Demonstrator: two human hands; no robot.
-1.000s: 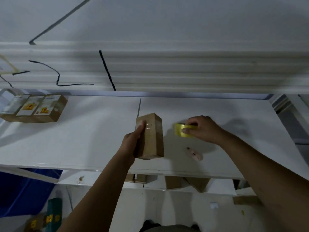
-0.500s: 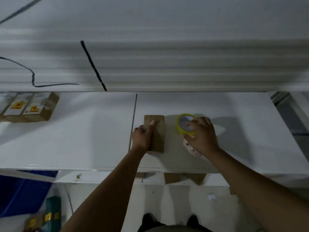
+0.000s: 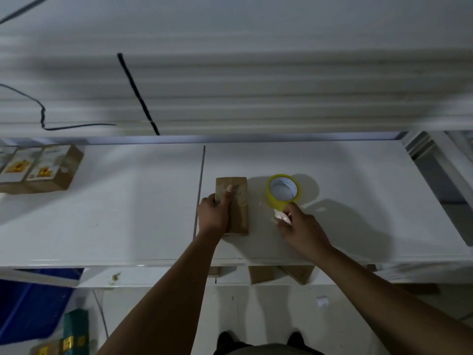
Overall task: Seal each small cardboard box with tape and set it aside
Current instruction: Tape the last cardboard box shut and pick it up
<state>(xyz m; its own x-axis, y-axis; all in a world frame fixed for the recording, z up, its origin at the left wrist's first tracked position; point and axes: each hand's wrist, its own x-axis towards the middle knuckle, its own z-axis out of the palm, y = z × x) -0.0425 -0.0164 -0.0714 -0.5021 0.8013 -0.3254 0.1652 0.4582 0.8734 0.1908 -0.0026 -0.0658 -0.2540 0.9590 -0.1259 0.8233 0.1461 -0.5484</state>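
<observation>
the box [image 3: 240, 216] is now laid flat on the table [image 3: 128, 213], gripped by the left hand [image 3: 216, 213]. the tape roll [image 3: 271, 201] has been released, so cutting is judged next. the grip of the right hand [image 3: 299, 226] cannot be told.

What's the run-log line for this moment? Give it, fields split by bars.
left hand: grips cardboard box on table | right hand: at small pale object, grip unclear | tape roll: flat, right of box

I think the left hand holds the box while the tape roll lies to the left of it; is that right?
No: in the head view the tape roll lies to the right of the box, which the left hand holds.
</observation>
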